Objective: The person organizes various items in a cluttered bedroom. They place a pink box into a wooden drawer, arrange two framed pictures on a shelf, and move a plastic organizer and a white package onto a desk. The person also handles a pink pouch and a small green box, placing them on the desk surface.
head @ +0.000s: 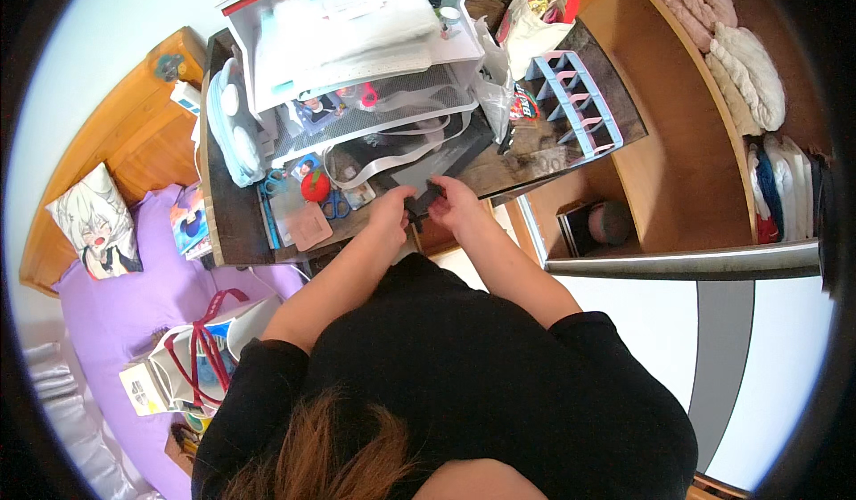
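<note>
A dark grey bag or box (461, 149), whose exact kind I cannot tell, lies on the dark wooden desk, partly under a mesh shelf. A pale ribbon (384, 166) loops over it. My left hand (389, 216) grips its near left edge, thumb on top and fingers curled below. On the near right edge, my right hand (458, 207) pinches a dark folded part between thumb and fingers. Left of my hands lie blue-handled scissors (336, 207), a red round object (314, 186), a pink card-like piece (309, 224) and a small picture card (359, 194).
The white desk organizer (304, 140) rises behind my hands, loaded with papers. A blue divided rack (580, 109) stands to the right, near a canvas bag (535, 29) with red handles. An open drawer or cabinet space (595, 222) lies below right. A bed (160, 246) is at left.
</note>
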{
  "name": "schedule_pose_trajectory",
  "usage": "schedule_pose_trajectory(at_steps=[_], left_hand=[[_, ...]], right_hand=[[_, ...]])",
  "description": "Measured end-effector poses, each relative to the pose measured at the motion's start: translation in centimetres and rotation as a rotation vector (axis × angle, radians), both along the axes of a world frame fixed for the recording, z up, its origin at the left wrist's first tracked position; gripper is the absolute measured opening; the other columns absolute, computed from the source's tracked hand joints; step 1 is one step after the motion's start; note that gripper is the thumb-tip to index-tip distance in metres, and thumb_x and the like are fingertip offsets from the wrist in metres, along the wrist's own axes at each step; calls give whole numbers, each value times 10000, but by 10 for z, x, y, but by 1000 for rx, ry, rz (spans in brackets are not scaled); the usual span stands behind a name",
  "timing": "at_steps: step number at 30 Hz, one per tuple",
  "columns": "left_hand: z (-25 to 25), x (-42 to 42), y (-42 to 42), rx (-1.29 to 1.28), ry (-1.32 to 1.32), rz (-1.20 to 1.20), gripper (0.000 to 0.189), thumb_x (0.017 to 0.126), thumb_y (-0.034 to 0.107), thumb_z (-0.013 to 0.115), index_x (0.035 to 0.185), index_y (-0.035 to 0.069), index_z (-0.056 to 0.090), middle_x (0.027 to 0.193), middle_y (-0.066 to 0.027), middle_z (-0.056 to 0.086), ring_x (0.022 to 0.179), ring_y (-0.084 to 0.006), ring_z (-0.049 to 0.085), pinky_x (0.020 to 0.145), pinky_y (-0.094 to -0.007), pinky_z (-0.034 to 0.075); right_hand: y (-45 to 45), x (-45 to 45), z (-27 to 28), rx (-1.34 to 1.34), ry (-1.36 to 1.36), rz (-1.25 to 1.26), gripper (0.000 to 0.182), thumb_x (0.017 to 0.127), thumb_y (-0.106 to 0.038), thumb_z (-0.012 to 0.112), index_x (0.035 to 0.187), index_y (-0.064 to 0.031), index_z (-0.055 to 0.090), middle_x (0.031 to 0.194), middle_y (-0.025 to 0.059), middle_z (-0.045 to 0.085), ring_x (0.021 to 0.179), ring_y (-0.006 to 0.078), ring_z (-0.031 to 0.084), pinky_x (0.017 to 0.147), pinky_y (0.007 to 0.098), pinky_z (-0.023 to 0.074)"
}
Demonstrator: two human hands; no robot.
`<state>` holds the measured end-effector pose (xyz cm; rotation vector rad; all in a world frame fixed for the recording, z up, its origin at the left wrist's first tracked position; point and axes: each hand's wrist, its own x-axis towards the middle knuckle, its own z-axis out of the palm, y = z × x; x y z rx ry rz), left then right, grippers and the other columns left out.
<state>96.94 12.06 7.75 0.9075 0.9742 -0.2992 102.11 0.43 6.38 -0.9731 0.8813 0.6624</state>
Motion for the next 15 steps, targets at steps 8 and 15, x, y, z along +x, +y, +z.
schedule_pose_trajectory(at_steps=[8, 15], left_hand=[[-8, -5, 11, -114, -296, -45, 272, 760, 147, 674, 968, 75, 515, 854, -19, 559, 691, -120, 496, 598, -261, 383], [0, -39, 29, -218, -315, -204, 341, 793, 145, 651, 1074, 79, 469, 970, -38, 568, 790, -150, 533, 638, -287, 404]], right_hand=[[-12, -3, 4, 343, -184, 28, 255, 796, -142, 611, 1011, -45, 514, 995, 97, 553, 964, 253, 531, 879, 431, 415], [-28, -17, 28, 367, -312, 28, 277, 784, -58, 593, 1040, -5, 501, 1051, 114, 552, 983, 241, 534, 868, 381, 439]])
